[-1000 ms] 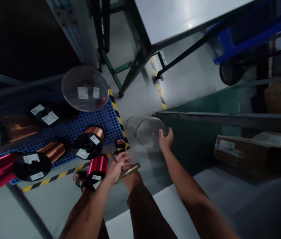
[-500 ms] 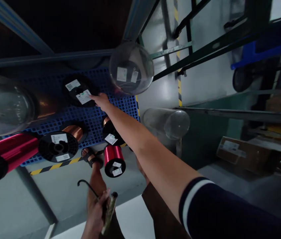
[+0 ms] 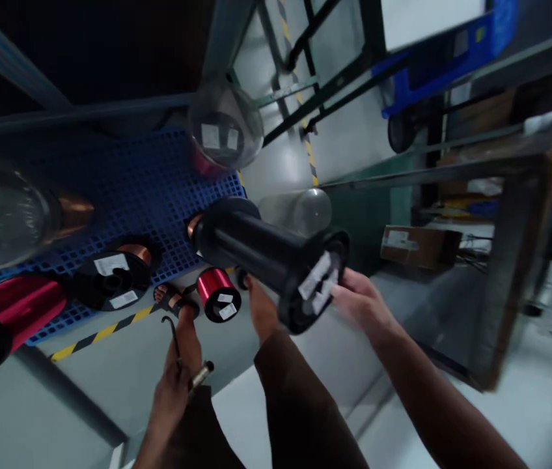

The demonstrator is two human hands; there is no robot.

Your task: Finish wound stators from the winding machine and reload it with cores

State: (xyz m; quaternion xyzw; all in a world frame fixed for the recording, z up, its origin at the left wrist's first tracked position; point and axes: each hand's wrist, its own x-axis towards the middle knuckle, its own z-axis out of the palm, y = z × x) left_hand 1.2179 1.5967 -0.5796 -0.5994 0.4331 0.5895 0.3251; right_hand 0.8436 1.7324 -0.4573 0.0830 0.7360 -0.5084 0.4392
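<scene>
one black empty spool (image 3: 266, 257) sits mid-frame, lying on its side and lifted off the floor, its near flange with white labels turned toward the lower right. right hand (image 3: 361, 303) closed on that labelled flange, fingers wrapped over the rim. left hand (image 3: 171, 391), lower centre-left, gripped round a slim hooked metal tool (image 3: 185, 358), hook end pointing up.

just below the spool's far end, a small red wire spool (image 3: 217, 296) stands on the grey floor (image 3: 85, 391), beside a sandalled foot (image 3: 178, 303). a clear cover (image 3: 298, 208) lies on its side behind the black spool.

left half of frame: blue grid pallet (image 3: 124, 189) edged with yellow-black tape (image 3: 100, 332). on it, a copper wire spool (image 3: 117, 270) with black flange and white labels, a large red spool (image 3: 7, 306) at far left, a clear-covered copper spool (image 3: 7, 218) above that, and another clear-covered spool (image 3: 224, 133) at top centre.

right of centre: cardboard box (image 3: 415, 244). upper right: blue cart (image 3: 442, 58), blurred.
</scene>
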